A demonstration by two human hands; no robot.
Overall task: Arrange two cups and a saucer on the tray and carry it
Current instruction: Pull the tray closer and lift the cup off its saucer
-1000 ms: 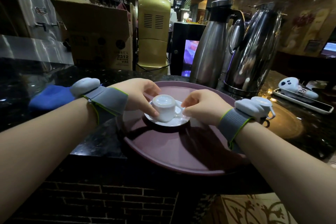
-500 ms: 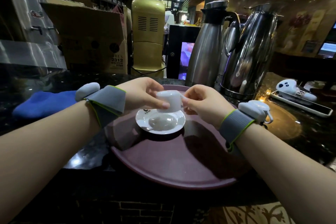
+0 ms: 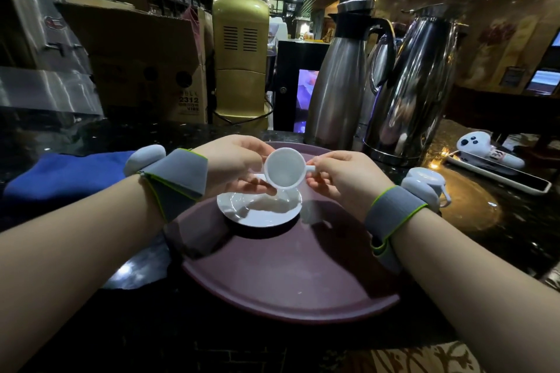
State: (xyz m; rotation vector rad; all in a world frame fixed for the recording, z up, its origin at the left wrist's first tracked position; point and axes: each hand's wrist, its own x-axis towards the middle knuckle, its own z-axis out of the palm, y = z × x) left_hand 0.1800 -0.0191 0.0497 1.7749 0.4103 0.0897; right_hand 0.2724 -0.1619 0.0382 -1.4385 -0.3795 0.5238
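Note:
A small white cup [image 3: 284,167] hangs tipped over, mouth facing me, just above a white saucer [image 3: 260,211]. My left hand [image 3: 235,162] grips its body and my right hand [image 3: 341,174] pinches its handle. The saucer lies on the far half of a round maroon tray [image 3: 288,275] on the dark counter. A second white cup [image 3: 430,180] stands on the counter to the right of the tray, partly hidden behind my right wrist.
Two tall steel jugs [image 3: 339,79] [image 3: 415,85] stand just behind the tray. A blue cloth [image 3: 63,172] lies at the left, a white gadget in a dark tray [image 3: 485,154] at the right. A cardboard box [image 3: 145,63] and gold appliance [image 3: 241,60] stand further back.
The cup sat upside down on the saucer; both hands have lifted it off and turned it onto its side, mouth toward me. The saucer stays on the tray.

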